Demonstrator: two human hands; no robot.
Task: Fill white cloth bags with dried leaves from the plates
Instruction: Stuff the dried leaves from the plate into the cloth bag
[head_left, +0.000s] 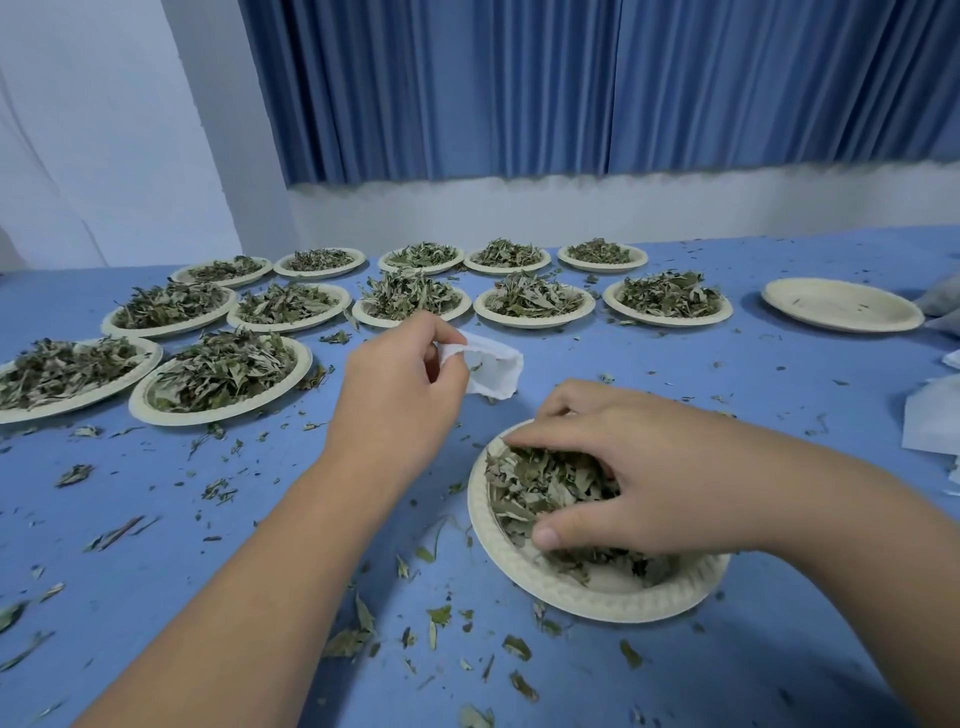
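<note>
Loose leaf bits lie scattered over the blue desk (260, 493). Nearest, right of centre, stands a pale paper plate (597, 603) part-filled with dried leaves (540, 483). The right hand (639, 467) is down in that plate, its fingers and thumb curled round a clump of the leaves.

Just beyond the plate and a little to the left, the left hand (400, 384) is raised over the desk. Its fingers pinch a small white bag (496, 366) by one edge. The bag hangs out to the right of the hand, with its mouth slightly agape. Whether it touches the desk cannot be told.

Farther back sit twelve full plates (221, 415) heaped with the same leaves. Two are at the left, then a row of five, then five more behind. To the right of the middle row is an empty plate (841, 306). White cloth pieces (930, 421) lie at the right edge of the desk.

Behind the desk are a white wall (519, 208) and a pleated blue curtain (519, 88).
</note>
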